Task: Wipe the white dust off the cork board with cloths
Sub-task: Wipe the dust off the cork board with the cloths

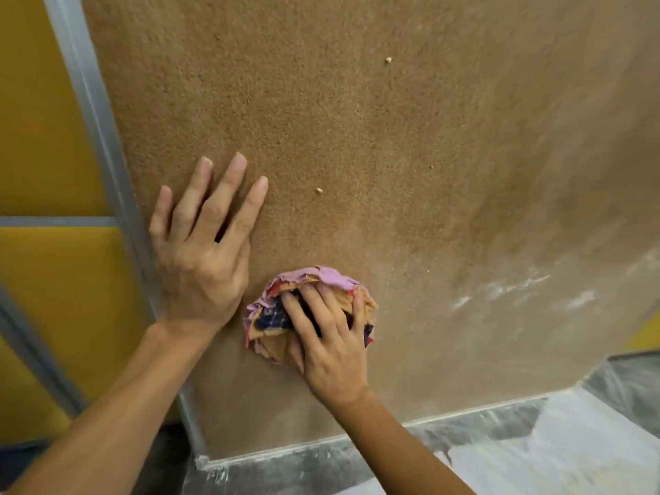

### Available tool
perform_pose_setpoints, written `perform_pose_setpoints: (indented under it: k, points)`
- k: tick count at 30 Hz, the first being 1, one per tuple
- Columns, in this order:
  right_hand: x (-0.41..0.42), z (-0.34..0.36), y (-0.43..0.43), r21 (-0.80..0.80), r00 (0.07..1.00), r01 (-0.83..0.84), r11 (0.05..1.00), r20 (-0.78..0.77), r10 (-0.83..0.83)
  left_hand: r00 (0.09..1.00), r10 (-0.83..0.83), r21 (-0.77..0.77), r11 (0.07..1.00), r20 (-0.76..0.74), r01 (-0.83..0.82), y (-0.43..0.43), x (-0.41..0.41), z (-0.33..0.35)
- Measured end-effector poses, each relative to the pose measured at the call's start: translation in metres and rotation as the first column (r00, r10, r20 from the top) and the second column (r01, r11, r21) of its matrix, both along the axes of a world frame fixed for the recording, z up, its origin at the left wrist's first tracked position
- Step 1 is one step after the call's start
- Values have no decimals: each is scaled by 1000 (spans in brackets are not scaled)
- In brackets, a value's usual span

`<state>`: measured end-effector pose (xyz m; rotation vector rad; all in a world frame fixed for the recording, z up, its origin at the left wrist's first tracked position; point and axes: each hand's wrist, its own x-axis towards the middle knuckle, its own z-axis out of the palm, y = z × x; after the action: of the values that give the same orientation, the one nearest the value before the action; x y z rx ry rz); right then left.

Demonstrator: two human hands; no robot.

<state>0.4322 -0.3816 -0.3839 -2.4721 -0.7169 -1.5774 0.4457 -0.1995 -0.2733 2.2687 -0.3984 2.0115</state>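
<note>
The right hand (330, 337) grips a bunched cloth (310, 309) against the lower cork board (357, 137), while the left hand (203, 244) lies flat beside it, fingers spread, bracing. White dust (514, 291) streaks the board to the right. Pressing hard could smear the powder into the cork or shake it onto the ledge (482, 419) below.

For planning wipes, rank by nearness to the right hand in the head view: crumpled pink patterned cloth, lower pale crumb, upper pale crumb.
1. Crumpled pink patterned cloth, gripped under the right hand.
2. Lower pale crumb, above it.
3. Upper pale crumb, higher still, slightly right.
</note>
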Motion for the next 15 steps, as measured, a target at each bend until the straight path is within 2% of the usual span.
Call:
perform_pose_setpoints:
  k: [2, 3, 6, 8, 11, 13, 15]
  points:
    - [-2, 12, -11, -89, 1000, -23, 996, 15, 24, 1000, 17, 12, 1000, -26, -17, -3, -1, -5]
    - [-2, 27, -13, -78, 999, -39, 996, 29, 41, 999, 17, 23, 1000, -47, -16, -6, -3, -10]
    - [11, 86, -8, 169, 988, -89, 982, 142, 65, 995, 37, 4, 999, -95, -37, -18, -7, -25]
    - [17, 95, -11, 226, 984, -123, 966, 157, 89, 989, 60, -45, 997, -132, -67, -27, -7, -29]
    - [11, 34, -51, -27, 995, -88, 996, 49, 89, 982, 92, -89, 990, -166, -108, -41, -9, -30]
    - [3, -5, -85, -215, 999, -43, 976, -22, 39, 975, 123, -98, 985, -185, -143, -45, -7, -34]
    - [3, 3, -101, -271, 999, -42, 962, -24, 37, 971, 149, -100, 980, -189, -170, -47, -5, -37]
